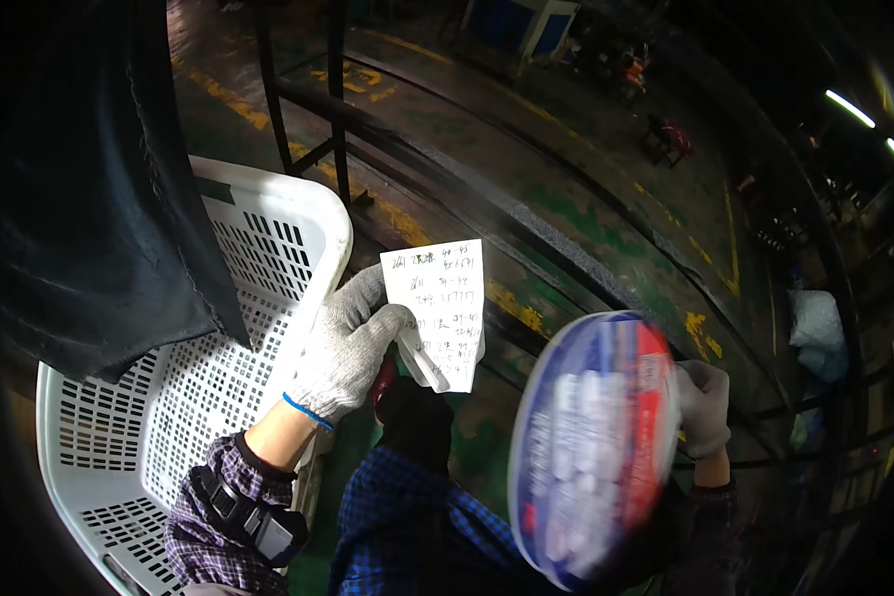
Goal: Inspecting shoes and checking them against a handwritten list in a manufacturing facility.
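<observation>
A white paper note (435, 313) with handwritten lines is pinched between the thumb and fingers of my left hand (343, 343), which wears a grey knit glove with a blue cuff edge. Lower right of the note is an oval hand fan (594, 447), printed blue, white and red with a pale rim and smeared by motion. My gloved right hand (703, 405) is closed at the fan's right side, its grip partly hidden behind it. My left hand is close to the rim of a white plastic basket (333, 214), apart from the fan.
A black leather-like sheet (109, 179) hangs over the basket's far left. Dark metal rails (467, 179) run across beyond my hands. Past them lies a green floor with yellow markings (402, 221). A pale plastic bag (817, 320) is at the right.
</observation>
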`<action>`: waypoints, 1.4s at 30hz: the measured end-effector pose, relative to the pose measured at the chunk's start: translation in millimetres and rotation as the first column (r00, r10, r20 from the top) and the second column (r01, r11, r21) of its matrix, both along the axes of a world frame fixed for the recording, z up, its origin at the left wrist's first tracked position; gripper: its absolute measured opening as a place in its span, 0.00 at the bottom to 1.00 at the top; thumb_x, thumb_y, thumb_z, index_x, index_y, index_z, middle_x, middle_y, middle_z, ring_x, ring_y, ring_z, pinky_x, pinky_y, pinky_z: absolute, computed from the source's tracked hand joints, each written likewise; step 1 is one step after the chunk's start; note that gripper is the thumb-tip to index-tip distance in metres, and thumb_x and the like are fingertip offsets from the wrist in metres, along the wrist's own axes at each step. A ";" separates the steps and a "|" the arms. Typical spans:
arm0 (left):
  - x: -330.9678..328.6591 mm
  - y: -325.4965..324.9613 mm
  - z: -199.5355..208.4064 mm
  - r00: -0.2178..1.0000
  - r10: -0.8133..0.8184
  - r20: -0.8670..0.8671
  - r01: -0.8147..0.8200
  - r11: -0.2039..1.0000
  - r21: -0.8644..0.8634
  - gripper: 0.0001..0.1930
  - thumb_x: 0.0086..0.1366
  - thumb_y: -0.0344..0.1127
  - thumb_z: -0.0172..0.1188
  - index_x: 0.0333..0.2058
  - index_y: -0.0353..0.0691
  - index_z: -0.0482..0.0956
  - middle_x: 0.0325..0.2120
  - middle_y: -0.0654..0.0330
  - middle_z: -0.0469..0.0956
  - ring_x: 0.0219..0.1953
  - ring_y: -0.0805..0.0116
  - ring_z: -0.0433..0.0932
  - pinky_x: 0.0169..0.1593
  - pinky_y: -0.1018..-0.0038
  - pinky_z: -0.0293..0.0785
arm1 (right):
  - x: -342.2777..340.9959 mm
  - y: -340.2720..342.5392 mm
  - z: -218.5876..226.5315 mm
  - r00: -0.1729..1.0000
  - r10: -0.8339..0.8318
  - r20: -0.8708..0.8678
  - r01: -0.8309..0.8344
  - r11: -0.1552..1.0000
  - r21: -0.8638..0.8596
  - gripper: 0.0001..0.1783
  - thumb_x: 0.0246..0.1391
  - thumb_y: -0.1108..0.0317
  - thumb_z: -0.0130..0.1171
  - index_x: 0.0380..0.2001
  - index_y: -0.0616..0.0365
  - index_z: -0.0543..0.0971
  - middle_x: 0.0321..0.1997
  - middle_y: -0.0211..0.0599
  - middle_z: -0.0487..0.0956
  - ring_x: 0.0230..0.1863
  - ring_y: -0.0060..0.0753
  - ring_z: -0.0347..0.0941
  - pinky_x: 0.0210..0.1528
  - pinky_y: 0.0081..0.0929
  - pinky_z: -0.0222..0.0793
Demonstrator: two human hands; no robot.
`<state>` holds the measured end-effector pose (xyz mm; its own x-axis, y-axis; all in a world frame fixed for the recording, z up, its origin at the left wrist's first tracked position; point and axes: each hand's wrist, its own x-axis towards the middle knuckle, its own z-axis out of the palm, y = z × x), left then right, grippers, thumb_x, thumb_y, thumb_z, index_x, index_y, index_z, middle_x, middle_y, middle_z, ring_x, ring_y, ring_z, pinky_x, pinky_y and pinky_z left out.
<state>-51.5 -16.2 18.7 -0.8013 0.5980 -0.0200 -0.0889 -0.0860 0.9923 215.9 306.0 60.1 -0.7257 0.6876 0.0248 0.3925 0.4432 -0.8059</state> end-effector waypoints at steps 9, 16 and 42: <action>-0.1 -0.6 -0.3 1.000 -0.004 0.011 0.004 1.000 0.019 0.20 0.65 0.20 0.52 0.57 0.27 0.72 0.49 0.56 0.79 0.51 0.71 0.76 0.58 0.75 0.71 | -2.8 -16.5 3.4 0.950 0.042 -0.310 -0.084 0.989 -0.122 0.14 0.59 0.64 0.58 0.33 0.67 0.81 0.23 0.36 0.80 0.25 0.23 0.75 0.30 0.22 0.71; 1.1 -1.4 0.6 1.000 0.001 -0.010 -0.001 1.000 -0.010 0.20 0.65 0.21 0.53 0.56 0.27 0.72 0.48 0.56 0.79 0.50 0.71 0.77 0.57 0.75 0.71 | 0.8 -9.4 10.7 0.982 -0.052 -0.180 -0.041 0.877 -0.479 0.11 0.58 0.70 0.58 0.28 0.69 0.83 0.24 0.34 0.82 0.26 0.19 0.74 0.31 0.24 0.71; -2.4 -2.1 -0.5 0.994 0.020 -0.110 -0.025 0.999 -0.047 0.20 0.65 0.25 0.54 0.55 0.29 0.74 0.44 0.56 0.81 0.40 0.75 0.77 0.42 0.79 0.75 | -0.3 -11.5 9.2 0.890 0.247 -0.383 -0.405 0.814 -0.417 0.12 0.59 0.69 0.58 0.40 0.68 0.80 0.34 0.39 0.83 0.25 0.26 0.75 0.30 0.22 0.71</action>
